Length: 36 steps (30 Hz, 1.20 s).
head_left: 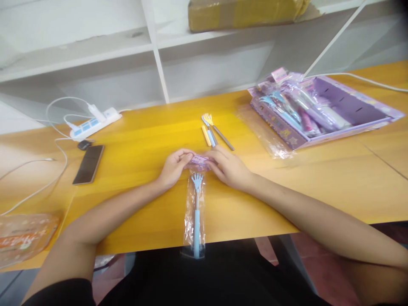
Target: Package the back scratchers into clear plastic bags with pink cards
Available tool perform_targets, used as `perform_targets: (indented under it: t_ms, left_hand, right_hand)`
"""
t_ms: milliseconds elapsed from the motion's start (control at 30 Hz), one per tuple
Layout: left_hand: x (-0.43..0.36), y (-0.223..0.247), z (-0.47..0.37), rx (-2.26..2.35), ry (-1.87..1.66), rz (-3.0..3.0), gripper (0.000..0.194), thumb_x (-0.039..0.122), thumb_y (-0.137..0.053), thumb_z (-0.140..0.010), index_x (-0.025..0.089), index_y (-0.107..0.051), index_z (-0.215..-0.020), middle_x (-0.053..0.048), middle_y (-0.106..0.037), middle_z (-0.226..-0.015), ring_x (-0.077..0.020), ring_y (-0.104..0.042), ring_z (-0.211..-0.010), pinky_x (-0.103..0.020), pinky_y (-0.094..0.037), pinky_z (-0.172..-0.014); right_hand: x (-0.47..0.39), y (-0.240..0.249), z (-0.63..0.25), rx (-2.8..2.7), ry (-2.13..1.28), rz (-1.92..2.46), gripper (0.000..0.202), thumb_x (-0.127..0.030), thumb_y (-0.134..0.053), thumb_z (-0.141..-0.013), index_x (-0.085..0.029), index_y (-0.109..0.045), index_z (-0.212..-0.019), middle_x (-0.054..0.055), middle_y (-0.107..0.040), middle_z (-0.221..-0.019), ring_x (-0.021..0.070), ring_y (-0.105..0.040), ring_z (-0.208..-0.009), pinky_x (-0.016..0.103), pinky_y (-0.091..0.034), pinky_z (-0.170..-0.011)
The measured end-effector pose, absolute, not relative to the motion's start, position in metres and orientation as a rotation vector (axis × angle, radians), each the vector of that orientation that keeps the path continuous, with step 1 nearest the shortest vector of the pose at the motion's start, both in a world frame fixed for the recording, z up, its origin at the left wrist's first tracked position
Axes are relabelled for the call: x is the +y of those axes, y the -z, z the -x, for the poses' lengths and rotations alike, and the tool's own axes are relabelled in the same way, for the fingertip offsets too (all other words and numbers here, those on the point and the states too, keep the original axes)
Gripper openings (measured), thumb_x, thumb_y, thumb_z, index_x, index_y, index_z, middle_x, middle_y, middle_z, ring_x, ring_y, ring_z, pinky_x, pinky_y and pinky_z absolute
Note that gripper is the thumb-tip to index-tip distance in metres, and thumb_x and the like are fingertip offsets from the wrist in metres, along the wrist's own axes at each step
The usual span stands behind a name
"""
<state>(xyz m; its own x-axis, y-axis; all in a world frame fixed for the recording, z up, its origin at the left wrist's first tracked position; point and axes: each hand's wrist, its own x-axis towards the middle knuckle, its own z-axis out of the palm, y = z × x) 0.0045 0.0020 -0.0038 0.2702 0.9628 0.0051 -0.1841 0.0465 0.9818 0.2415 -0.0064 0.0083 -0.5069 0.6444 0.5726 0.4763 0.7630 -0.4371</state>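
A pink-and-purple printed card (200, 160) is pinched in the nearly closed left hand (177, 168) and right hand (228, 165), above a light-blue hand-headed stick (196, 221) in a clear plastic sleeve (189, 221) on the wooden bench (127, 225); whether the card is fastened cannot be told. Bagged pieces (306, 112) are already heaped in a purple cardboard tray (357, 106); loose yellow-and-blue hand-headed sticks (211, 137), seemingly left unbagged, are seen just beyond. The hands are apparently unobstructed by the dark phone (88, 165).

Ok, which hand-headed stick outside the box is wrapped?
The light-blue stick nearest the person's body, in a clear wrapper held by the left hand and right hand. The yellow-headed stick and its blue neighbour beyond lie bare.
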Motion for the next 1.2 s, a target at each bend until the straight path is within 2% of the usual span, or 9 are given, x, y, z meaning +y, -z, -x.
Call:
perform_targets:
  t_ms: [233, 433, 700, 900, 1067, 1200]
  left_hand:
    - [0.002, 0.005, -0.003, 0.874, -1.059, -1.219, 0.029, 0.046, -0.079, -0.095, 0.019, -0.075, -0.105, -0.005, -0.079, -0.104, -0.0191, -0.075, -0.099, -0.034, -0.059, -0.095]
    - [0.001, 0.001, -0.005, 0.848, -1.094, -1.137, 0.033, 0.049, -0.081, -0.093, 0.021, -0.067, -0.101, -0.002, -0.078, -0.096, -0.0175, -0.076, -0.092, -0.033, -0.060, -0.091]
    - [-0.001, -0.010, -0.008, 0.745, -1.030, -1.028, 0.041, 0.051, -0.082, -0.092, 0.022, -0.054, -0.100, -0.008, -0.083, -0.101, -0.0225, -0.080, -0.088, -0.041, -0.063, -0.085]
    - [0.000, -0.011, -0.008, 0.718, -1.026, -1.022, 0.042, 0.048, -0.085, -0.091, 0.020, -0.055, -0.100, -0.011, -0.084, -0.106, -0.0232, -0.081, -0.092, -0.038, -0.062, -0.085]
    - [-0.001, -0.011, -0.008, 0.716, -1.044, -1.030, 0.040, 0.048, -0.084, -0.091, 0.021, -0.056, -0.101, -0.008, -0.083, -0.101, -0.0228, -0.080, -0.093, -0.038, -0.062, -0.088]
    - [-0.001, -0.010, -0.009, 0.732, -1.071, -1.040, 0.039, 0.048, -0.085, -0.090, 0.021, -0.059, -0.102, -0.005, -0.081, -0.103, -0.0202, -0.078, -0.092, -0.034, -0.060, -0.086]
  right_hand:
    - [-0.006, -0.010, -0.244, -2.286, -0.225, 0.746, 0.035, -0.024, -0.052, -0.111, -0.027, -0.066, -0.143, 0.008, -0.063, -0.104, 0.0223, -0.066, -0.089, 0.039, -0.061, -0.078]
    - [-0.006, -0.008, -0.246, -2.318, -0.203, 0.692, 0.042, -0.023, -0.055, -0.109, -0.031, -0.063, -0.150, 0.009, -0.061, -0.110, 0.0223, -0.065, -0.090, 0.040, -0.062, -0.078]
    - [-0.005, -0.008, -0.247, -2.432, -0.181, 0.700, 0.040, -0.029, -0.056, -0.109, -0.025, -0.066, -0.148, 0.011, -0.059, -0.119, 0.0193, -0.062, -0.085, 0.036, -0.058, -0.067]
    - [-0.005, -0.011, -0.247, -2.457, -0.245, 0.728, 0.039, -0.030, -0.055, -0.110, -0.024, -0.065, -0.148, 0.012, -0.058, -0.121, 0.0188, -0.062, -0.086, 0.034, -0.057, -0.068]
    - [-0.007, -0.008, -0.245, -2.380, -0.236, 0.756, 0.036, -0.027, -0.054, -0.109, -0.023, -0.068, -0.143, 0.012, -0.061, -0.119, 0.0204, -0.064, -0.088, 0.036, -0.060, -0.072]
    - [-0.007, -0.007, -0.244, -2.296, -0.263, 0.754, 0.043, -0.020, -0.055, -0.107, -0.024, -0.064, -0.148, 0.015, -0.061, -0.135, 0.0210, -0.069, -0.092, 0.042, -0.065, -0.082]
